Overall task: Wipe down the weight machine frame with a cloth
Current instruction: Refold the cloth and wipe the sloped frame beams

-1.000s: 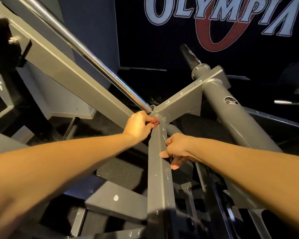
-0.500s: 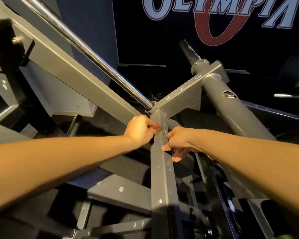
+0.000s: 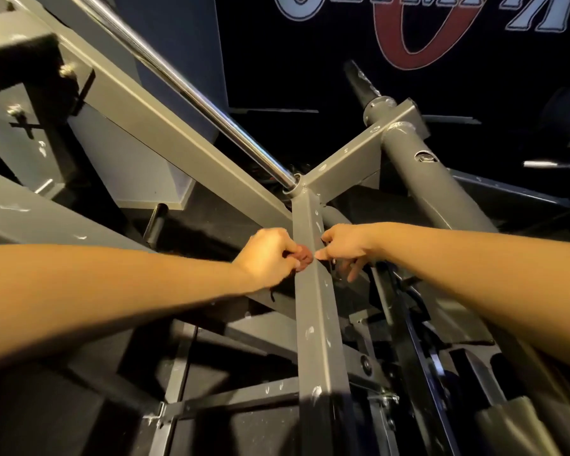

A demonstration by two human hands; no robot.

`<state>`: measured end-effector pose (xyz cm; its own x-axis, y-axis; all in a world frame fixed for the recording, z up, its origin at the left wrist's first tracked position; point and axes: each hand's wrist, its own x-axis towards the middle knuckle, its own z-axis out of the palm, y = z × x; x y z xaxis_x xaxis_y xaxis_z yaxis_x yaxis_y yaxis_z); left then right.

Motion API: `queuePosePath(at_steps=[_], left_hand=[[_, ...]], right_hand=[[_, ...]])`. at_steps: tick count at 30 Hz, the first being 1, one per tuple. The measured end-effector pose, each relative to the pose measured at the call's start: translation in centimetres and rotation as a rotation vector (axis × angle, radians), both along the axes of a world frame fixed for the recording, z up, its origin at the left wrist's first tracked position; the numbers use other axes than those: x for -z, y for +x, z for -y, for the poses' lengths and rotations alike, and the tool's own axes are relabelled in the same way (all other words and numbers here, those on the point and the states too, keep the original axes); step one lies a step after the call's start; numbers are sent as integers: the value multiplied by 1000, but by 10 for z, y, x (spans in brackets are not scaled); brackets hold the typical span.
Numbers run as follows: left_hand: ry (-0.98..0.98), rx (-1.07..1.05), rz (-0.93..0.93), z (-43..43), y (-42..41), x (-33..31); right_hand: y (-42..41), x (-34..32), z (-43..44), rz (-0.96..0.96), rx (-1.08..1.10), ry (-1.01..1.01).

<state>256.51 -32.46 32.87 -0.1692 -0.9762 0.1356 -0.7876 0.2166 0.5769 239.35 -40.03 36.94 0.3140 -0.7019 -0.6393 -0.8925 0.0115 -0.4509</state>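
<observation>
Right now the left hand [image 3: 267, 256] is curled around a small bunched reddish-brown cloth [image 3: 303, 255], pressing it against the left edge of the grey square frame bar [image 3: 316, 317] that runs down the middle of the view. The right hand [image 3: 344, 248] sits just beside the bar on its other side, thumb touching the bar's edge and the other fingers loosely bent and holding nothing visible; it seems to be steadying.

Several things could go wrong from here. So little of the cloth shows past the fingers that bare skin may rub the metal instead of fabric, leaving streaks. A dark thread or strap hanging under the left wrist could snag on the bracket below. The bar carries many pale flecks [image 3: 310, 332] lower down; whether these are dirt or chipped paint cannot be told, and a light pass would likely miss them. The right fingers dangle near dark hardware behind the bar, where a slip could pinch them. The chrome rod [image 3: 191, 90] joining above might get skipped.
</observation>
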Motion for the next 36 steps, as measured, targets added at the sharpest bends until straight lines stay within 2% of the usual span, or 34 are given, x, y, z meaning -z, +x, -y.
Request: queuePosePath(at_steps=[2,8,12,17,21,23,25,29,34,36], left_hand=[[-25,-21,-10,9,-1,-2],[-2,214,15,-69,-3,12],[-63,226,33,-45,0,5],[-72,200,45,-37,2,6],[-31,376,41,-100,2,15],[-12,444,58,-96,4,12],[-30,410,57,-73,6,12],[-36,166,8,-50,1,16],[-11,370,-13,-115,-7,16],[-23,344,0,-101,-3,17]], right_hand=[[-4,-4,-21,-74,-40,-12],[-16,-2,-84,-195,-190,-65],[-35,1,-94,-90,-323,-109],[-37,0,-83,-124,-419,-167],[-35,5,-76,-139,-444,-222],[-35,7,-75,-109,-447,-213],[-36,10,-74,-84,-453,-203],[-37,12,-72,-43,-433,-186],[-36,14,-67,-49,-442,-196],[-37,14,-66,-32,-411,-153]])
